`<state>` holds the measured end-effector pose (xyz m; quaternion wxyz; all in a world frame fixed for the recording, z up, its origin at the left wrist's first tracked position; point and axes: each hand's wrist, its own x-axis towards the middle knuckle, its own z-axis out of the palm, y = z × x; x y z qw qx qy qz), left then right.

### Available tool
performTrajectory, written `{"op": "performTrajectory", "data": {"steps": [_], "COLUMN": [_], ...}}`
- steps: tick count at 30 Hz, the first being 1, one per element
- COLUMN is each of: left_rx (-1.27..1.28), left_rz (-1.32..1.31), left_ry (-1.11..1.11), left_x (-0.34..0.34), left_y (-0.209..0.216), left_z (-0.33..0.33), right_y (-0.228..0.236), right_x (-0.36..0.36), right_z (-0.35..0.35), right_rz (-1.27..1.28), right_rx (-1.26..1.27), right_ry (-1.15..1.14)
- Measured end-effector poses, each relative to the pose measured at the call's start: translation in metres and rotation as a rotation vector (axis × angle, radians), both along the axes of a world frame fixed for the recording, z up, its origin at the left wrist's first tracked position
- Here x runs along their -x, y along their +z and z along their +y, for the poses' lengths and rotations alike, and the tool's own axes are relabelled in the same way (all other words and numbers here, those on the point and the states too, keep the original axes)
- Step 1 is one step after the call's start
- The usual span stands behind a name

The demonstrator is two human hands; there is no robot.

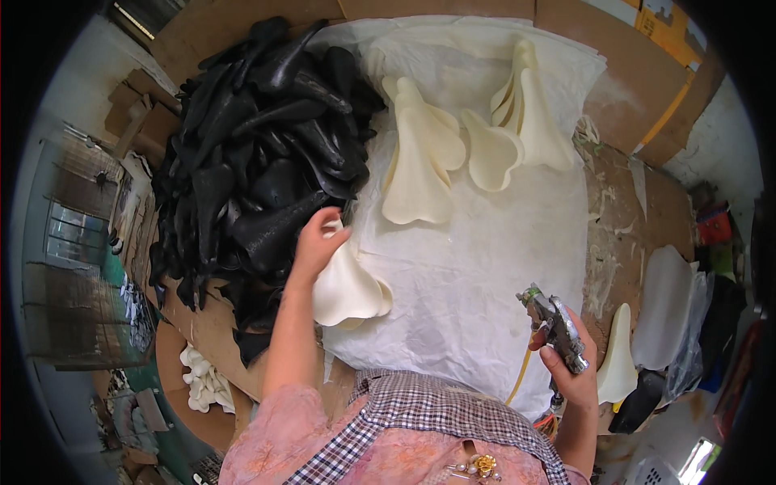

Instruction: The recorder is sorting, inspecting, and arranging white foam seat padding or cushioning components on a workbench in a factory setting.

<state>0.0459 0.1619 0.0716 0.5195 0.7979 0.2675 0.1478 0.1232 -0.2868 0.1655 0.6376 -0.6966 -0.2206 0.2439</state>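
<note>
My left hand (317,246) is closed with curled fingers at the narrow tip of a small stack of cream saddle-shaped pads (346,289), which lies at the left edge of the white sheet (485,259). My right hand (575,368) grips a worn metal spray gun (554,327) above the sheet's right side. Its nozzle end points up and left, and a thin yellow hose (520,377) hangs below. Farther off on the sheet rest more cream pads, one nested group (418,162) in the middle and another (537,121) at the far right, beside a single pad (495,149).
A high heap of black saddle-shaped shells (259,153) fills the left of the table, next to my left forearm. Cardboard (453,8) walls the far edge. One cream pad (619,360) stands right of my right hand. At lower left, a cardboard box (174,364) holds white pieces.
</note>
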Motion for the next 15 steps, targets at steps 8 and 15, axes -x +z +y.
{"op": "performTrajectory", "data": {"steps": [8, 15], "left_rx": [-0.6, -0.327], "left_rz": [0.205, 0.219], "left_ry": [0.002, -0.366], "left_x": [-0.12, -0.029], "left_y": [-0.05, -0.061], "left_z": [-0.026, -0.128], "right_y": [0.019, 0.034], "right_x": [0.012, 0.02], "right_z": [0.001, -0.006], "right_rz": [-0.066, -0.059], "right_rx": [-0.06, -0.094], "right_ry": [-0.023, -0.029]}}
